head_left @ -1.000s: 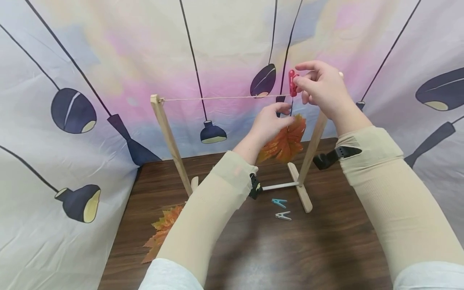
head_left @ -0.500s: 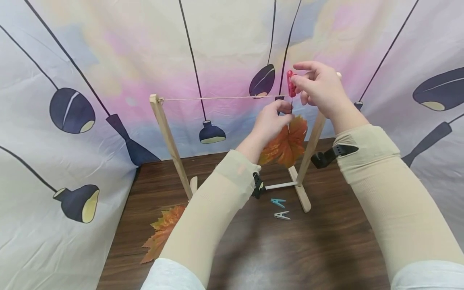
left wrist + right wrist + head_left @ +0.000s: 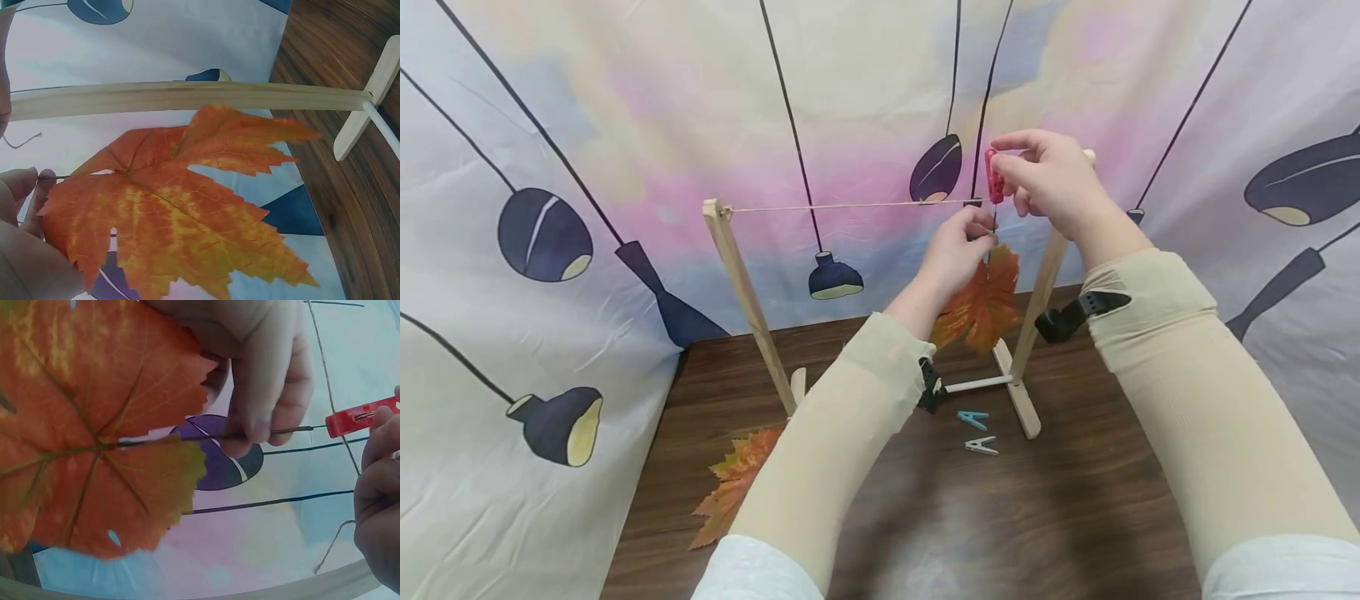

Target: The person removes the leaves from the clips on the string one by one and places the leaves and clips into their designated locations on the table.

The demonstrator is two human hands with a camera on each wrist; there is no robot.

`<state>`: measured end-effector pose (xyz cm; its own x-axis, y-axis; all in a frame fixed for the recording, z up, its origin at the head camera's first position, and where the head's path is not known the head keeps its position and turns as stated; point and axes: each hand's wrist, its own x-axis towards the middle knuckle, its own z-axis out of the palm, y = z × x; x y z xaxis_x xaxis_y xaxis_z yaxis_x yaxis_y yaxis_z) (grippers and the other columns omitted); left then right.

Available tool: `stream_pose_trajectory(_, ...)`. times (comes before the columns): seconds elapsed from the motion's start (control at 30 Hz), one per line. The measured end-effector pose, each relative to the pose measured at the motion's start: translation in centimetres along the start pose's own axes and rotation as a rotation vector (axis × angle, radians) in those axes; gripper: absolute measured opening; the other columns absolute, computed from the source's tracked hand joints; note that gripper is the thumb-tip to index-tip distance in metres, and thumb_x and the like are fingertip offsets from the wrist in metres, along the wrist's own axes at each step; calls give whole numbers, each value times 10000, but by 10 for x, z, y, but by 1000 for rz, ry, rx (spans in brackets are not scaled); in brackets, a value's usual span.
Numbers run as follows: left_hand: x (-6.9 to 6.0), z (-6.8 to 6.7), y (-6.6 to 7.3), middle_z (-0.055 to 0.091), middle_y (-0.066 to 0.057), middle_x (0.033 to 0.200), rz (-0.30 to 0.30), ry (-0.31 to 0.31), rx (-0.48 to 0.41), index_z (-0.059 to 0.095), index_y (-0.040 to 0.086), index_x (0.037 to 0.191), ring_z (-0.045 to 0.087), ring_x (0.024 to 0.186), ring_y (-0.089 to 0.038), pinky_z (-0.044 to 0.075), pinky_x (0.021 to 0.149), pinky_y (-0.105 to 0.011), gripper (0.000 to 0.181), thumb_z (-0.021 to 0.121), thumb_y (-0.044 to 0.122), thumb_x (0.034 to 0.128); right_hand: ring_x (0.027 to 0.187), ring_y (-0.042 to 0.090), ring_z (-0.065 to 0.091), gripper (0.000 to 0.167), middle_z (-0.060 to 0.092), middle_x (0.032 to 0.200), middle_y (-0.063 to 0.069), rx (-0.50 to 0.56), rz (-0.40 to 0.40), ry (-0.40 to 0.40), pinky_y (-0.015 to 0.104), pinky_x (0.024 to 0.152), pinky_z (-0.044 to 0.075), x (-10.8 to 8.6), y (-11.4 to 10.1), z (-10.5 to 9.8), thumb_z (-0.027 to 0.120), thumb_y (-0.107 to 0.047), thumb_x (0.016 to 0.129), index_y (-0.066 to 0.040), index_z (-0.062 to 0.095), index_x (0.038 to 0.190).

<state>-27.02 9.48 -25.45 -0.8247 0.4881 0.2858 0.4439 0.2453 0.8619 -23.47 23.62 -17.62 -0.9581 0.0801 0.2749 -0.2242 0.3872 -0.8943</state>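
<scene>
My left hand [image 3: 953, 252] pinches the thin dark stem of an orange maple leaf [image 3: 983, 307] between thumb and fingertips. The leaf hangs below the fingers. Just above, my right hand [image 3: 1054, 179] pinches a red clothespin [image 3: 995, 177] between thumb and bent fingers, the index finger reaching over its top. In the right wrist view, the clothespin's nose [image 3: 337, 424] overlaps the string [image 3: 326, 369]. The stem's tip [image 3: 310, 429] points at the nose with a small gap showing. Whether the clothespin grips the string is unclear. The left wrist view shows the leaf's blade [image 3: 169, 200] broadside.
The string runs between two wooden posts [image 3: 747, 304] of a stand with a white crossbar [image 3: 977, 385]. A blue clothespin [image 3: 973, 419] and a white clothespin [image 3: 981, 446] lie on the dark wooden table [image 3: 1000, 517]. Another autumn leaf [image 3: 737, 483] lies at left, partly behind my left forearm.
My left thumb and fingers have drawn closer together on the stem, and the leaf has turned and hangs slightly lower. The right hand keeps its pinch on the red clothespin. The head view shifts slightly.
</scene>
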Motion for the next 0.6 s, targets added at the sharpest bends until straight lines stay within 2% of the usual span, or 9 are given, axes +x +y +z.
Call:
stream_pose_trajectory(0.13, -1, -1, 0, 625, -58, 981, -12, -3, -1, 567, 74, 1100, 576, 886, -172, 460, 741, -265, 173, 569, 114, 932, 379, 122, 383, 446, 523, 640, 8, -24, -11, -35, 216, 379, 298, 0, 0, -2, 605, -262, 913, -72, 530, 1310)
stream_pose_trajectory(0.37, -1, -1, -1, 622, -55, 991, -16, -5, 22, 563, 78, 1125, 577, 902, -167, 455, 781, -272, 189, 556, 125, 942, 393, 121, 367, 344, 524, 647, 17, 18, -29, -48, 219, 380, 299, 0, 2, -4, 613, -206, 910, -59, 554, 1216)
stream_pose_trajectory(0.4, -1, -1, -1, 622, -56, 995, -12, -2, 29, 565, 79, 1122, 576, 911, -166, 451, 793, -270, 185, 555, 124, 943, 396, 120, 370, 333, 522, 647, 15, 3, -37, -47, 220, 391, 301, 0, 2, -4, 614, -209, 911, -64, 554, 1205)
stream_pose_trajectory(0.47, 0, -1, 0, 620, -61, 1001, -6, 5, 32, 569, 75, 1122, 574, 927, -166, 440, 812, -264, 186, 551, 116, 942, 404, 118, 376, 324, 522, 655, 10, -49, -65, -48, 175, 503, 297, -1, 2, -6, 608, -221, 918, -74, 553, 1202)
stream_pose_trajectory(0.53, 0, -2, 0, 621, -65, 997, 2, 16, 37, 576, 78, 1110, 574, 932, -168, 431, 821, -256, 174, 551, 104, 940, 406, 118, 380, 300, 525, 671, 12, -98, -99, -45, 188, 516, 296, -2, 3, -7, 602, -225, 924, -92, 556, 1190)
stream_pose_trajectory(0.6, 1, -3, 1, 619, -66, 984, 8, 29, 37, 580, 80, 1098, 573, 927, -169, 425, 819, -258, 162, 552, 97, 939, 409, 117, 379, 256, 539, 692, 14, -104, -133, -45, 181, 516, 297, -2, 4, -7, 590, -205, 933, -101, 556, 1164)
